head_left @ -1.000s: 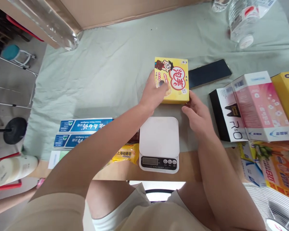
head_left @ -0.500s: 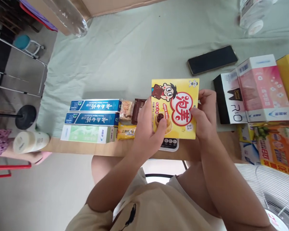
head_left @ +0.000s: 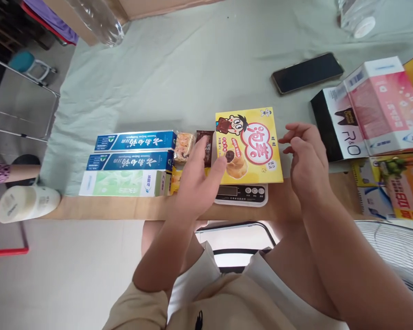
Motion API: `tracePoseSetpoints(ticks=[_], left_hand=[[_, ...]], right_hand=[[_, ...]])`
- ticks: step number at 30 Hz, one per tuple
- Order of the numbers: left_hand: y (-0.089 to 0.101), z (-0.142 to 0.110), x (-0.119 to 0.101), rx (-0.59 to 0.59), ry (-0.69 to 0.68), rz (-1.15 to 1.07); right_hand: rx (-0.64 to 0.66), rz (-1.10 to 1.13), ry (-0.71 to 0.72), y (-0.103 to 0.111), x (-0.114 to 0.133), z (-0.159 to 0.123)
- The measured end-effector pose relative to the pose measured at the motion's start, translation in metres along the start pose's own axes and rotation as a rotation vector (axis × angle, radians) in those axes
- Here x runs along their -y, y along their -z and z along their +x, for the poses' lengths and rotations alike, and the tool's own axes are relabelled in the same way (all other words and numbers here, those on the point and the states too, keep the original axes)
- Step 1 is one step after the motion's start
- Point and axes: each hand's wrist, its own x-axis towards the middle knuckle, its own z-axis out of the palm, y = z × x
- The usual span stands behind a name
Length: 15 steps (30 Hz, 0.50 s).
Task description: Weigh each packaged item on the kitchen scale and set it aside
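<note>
A yellow cream-puff snack box (head_left: 258,169) lies face up on a kitchen scale (head_left: 256,195), whose display and buttons show past its near edge. My left hand (head_left: 194,183) is open by the box's left edge, its thumb at that edge; I cannot tell whether it touches. To the right, my right hand (head_left: 308,158) is apart from the box, empty, with fingers loosely curved. Behind my left hand are a brown packet (head_left: 203,136), a clear-wrapped crunchy bar (head_left: 183,145) and a partly hidden yellow packet (head_left: 176,178).
Two blue toothpaste boxes (head_left: 131,160) and a green one (head_left: 115,183) lie at left, near a white bottle (head_left: 30,204). A phone (head_left: 308,73) lies behind right. Several cartons, including a pink one (head_left: 382,107), stand at right. Another person's arm (head_left: 24,172) shows far left.
The snack box went from between both hands down onto the scale. My right hand let go and drew away to the right; my left hand's fingers loosened. The view shifted slightly.
</note>
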Motion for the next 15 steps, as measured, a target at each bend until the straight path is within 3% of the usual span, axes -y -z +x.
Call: tracePoseSetpoints(ticks=[5, 8, 12, 15], left_hand=[[0.000, -0.008, 0.001, 0.020, 0.058, -0.066], [-0.001, -0.007, -0.002, 0.115, 0.052, -0.102], [0.000, -0.007, -0.007, 0.183, -0.029, -0.079], [0.002, -0.008, -0.009, 0.179, -0.079, -0.074]], right_hand=[[-0.002, -0.027, -0.046, 0.000, -0.001, 0.002], [0.013, -0.038, -0.103, -0.003, -0.002, 0.002], [0.158, 0.051, -0.255, -0.006, 0.000, -0.001], [0.239, 0.084, -0.250, -0.001, 0.003, -0.003]])
